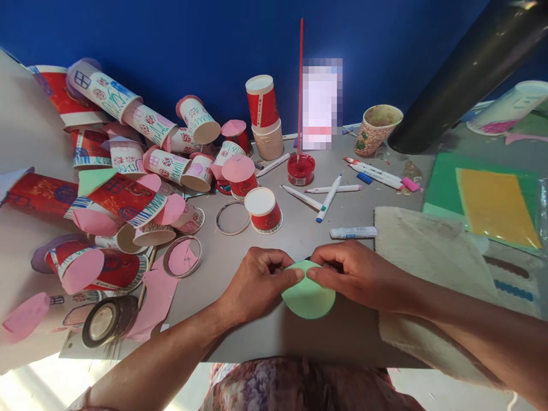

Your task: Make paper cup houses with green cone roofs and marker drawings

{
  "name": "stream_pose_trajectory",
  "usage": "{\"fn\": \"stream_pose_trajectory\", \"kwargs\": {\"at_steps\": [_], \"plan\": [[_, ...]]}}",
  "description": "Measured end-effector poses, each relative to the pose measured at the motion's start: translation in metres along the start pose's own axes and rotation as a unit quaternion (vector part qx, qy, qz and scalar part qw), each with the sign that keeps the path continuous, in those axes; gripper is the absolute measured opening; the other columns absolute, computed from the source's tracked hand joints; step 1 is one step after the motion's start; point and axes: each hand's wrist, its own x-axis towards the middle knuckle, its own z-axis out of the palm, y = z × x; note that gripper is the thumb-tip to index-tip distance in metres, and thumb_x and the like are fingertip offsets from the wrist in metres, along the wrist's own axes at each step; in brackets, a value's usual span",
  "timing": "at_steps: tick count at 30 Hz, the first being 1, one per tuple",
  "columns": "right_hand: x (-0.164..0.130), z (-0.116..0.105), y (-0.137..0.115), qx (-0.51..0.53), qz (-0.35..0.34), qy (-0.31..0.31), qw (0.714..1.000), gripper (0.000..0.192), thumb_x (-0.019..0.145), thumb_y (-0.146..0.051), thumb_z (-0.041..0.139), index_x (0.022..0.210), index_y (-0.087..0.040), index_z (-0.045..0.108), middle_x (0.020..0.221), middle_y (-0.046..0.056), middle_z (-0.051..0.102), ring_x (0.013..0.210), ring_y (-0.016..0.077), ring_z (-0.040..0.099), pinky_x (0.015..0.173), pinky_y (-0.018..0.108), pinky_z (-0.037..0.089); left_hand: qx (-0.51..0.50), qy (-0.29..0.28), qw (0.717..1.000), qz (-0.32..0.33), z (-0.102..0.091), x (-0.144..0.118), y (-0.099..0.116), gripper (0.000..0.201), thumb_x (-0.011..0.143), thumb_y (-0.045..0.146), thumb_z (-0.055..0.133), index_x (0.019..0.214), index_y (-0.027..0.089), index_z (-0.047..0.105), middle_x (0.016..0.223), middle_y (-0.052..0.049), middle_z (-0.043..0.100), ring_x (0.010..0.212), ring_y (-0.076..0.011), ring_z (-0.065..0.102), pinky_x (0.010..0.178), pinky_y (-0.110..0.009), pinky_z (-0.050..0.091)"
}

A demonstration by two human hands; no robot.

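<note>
A light green paper circle [309, 298] is held up over the near edge of the table, pinched at its top edge by both hands. My left hand [268, 281] grips it between thumb and fingers on the left. From the other side, my right hand [338, 273] pinches it, the two thumb tips almost touching. Just beyond the hands stands a short red cup piece [265, 214] with a white top. A glue tube [353, 232] lies behind my right hand, and a cardboard ring [232, 218] rests flat to the left of the cup piece.
Decorated paper cups [124, 197] are heaped on the left, near a roll of black tape [109, 321] and pink paper scraps [158, 297]. Several markers [329, 198] lie mid-table by a red pot [301, 170] holding a stick. At right are a cloth [422, 240] and coloured sheets [496, 205].
</note>
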Motion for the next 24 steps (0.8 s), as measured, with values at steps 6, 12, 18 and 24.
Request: {"fn": "stream_pose_trajectory", "kwargs": {"at_steps": [6, 12, 18, 24], "plan": [[0.000, 0.001, -0.002, 0.015, -0.006, 0.017, 1.000, 0.029, 0.088, -0.034, 0.055, 0.063, -0.020, 0.052, 0.056, -0.006, 0.041, 0.054, 0.0099, 0.035, 0.050, 0.026, 0.024, 0.008, -0.006, 1.000, 0.000, 0.000, 0.001, -0.001, 0.035, 0.078, 0.047, 0.077, 0.072, 0.013, 0.073, 0.059, 0.001, 0.055, 0.058, -0.0109, 0.043, 0.054, -0.025, 0.031], [-0.001, 0.001, -0.005, 0.024, -0.006, 0.042, 0.999, 0.027, 0.086, -0.032, 0.055, 0.063, -0.019, 0.054, 0.056, -0.005, 0.043, 0.056, 0.0104, 0.037, 0.052, 0.026, 0.026, 0.011, -0.004, 1.000, 0.011, 0.001, 0.001, 0.001, 0.036, 0.080, 0.049, 0.075, 0.074, 0.013, 0.071, 0.062, 0.000, 0.057, 0.059, -0.0112, 0.045, 0.055, -0.026, 0.032], [0.000, 0.001, -0.003, 0.020, 0.008, 0.058, 0.998, 0.025, 0.089, -0.036, 0.057, 0.072, -0.019, 0.062, 0.061, -0.004, 0.054, 0.058, 0.0119, 0.043, 0.053, 0.026, 0.029, -0.034, 0.019, 0.999, 0.034, 0.002, 0.004, 0.001, 0.027, 0.082, 0.039, 0.075, 0.089, 0.014, 0.070, 0.072, 0.000, 0.061, 0.065, -0.0111, 0.051, 0.058, -0.024, 0.038], [0.004, 0.002, 0.005, 0.055, 0.027, 0.120, 0.991, 0.028, 0.091, -0.036, 0.058, 0.111, -0.020, 0.068, 0.061, -0.006, 0.060, 0.058, 0.0141, 0.056, 0.057, 0.027, 0.039, 0.025, 0.109, 0.986, 0.123, 0.001, 0.002, 0.000, 0.017, 0.086, 0.023, 0.070, 0.102, 0.018, 0.067, 0.081, 0.000, 0.066, 0.071, -0.0124, 0.059, 0.063, -0.024, 0.046]]}}
